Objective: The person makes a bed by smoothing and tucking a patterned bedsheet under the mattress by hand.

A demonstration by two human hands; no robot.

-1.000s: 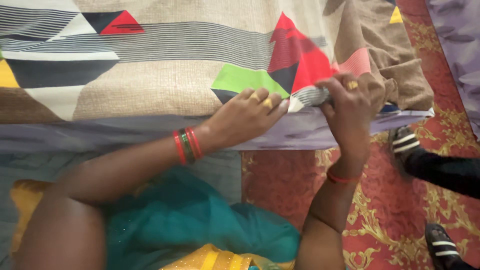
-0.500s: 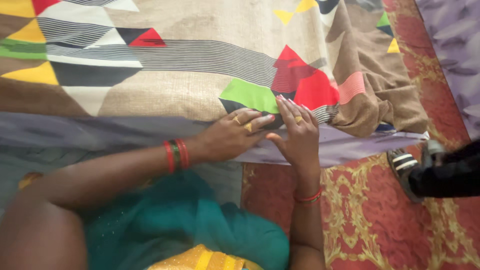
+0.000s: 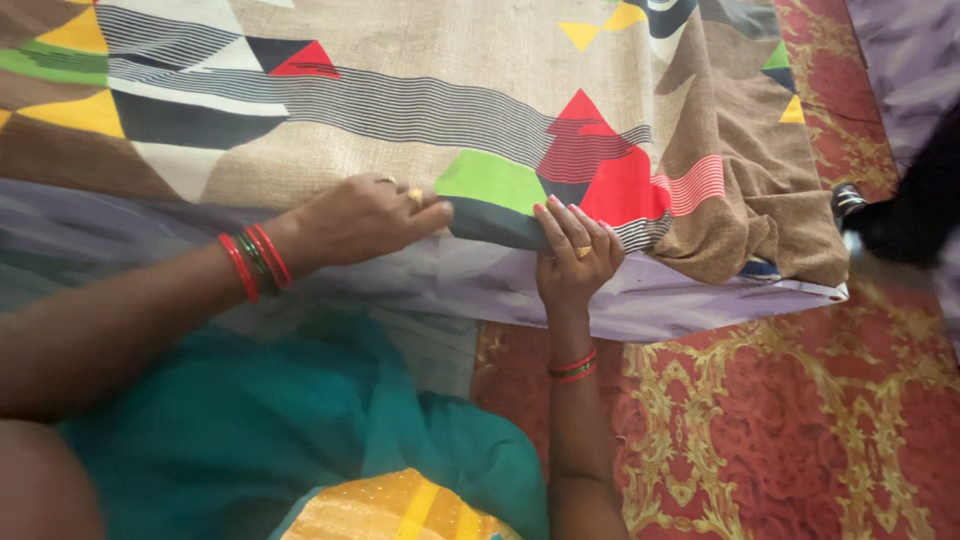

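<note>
Brown woven cloth, a patterned bedsheet [image 3: 400, 110] printed with red, green, yellow and black triangles and bands of thin stripes, lies spread across most of the view. Under its near edge shows a pale lilac sheet [image 3: 470, 285], which runs on toward the person beyond the patterned bedsheet's edge.

The left hand [image 3: 360, 220] sits at that near edge, just left of the green triangle, with thumb and fingers pinched together on the fabric border. The right hand [image 3: 575, 255] is just right of the green triangle, below the red one. Its fingers lie flat and slightly spread on the edge, pressing rather than gripping, so its grip is apart.

As a judgement, the left and middle stretches of the patterned bedsheet already lie smooth and flat. The right-hand corner is bunched in loose folds over the lilac sheet, and the near edge between the two hands is turned and lifted, so straightening there looks unfinished.

Beyond the bunched corner, a red and gold carpet [image 3: 800, 420] covers the floor. A dark blurred shape [image 3: 910, 215], probably another person's foot, stands to the right of that corner.
</note>
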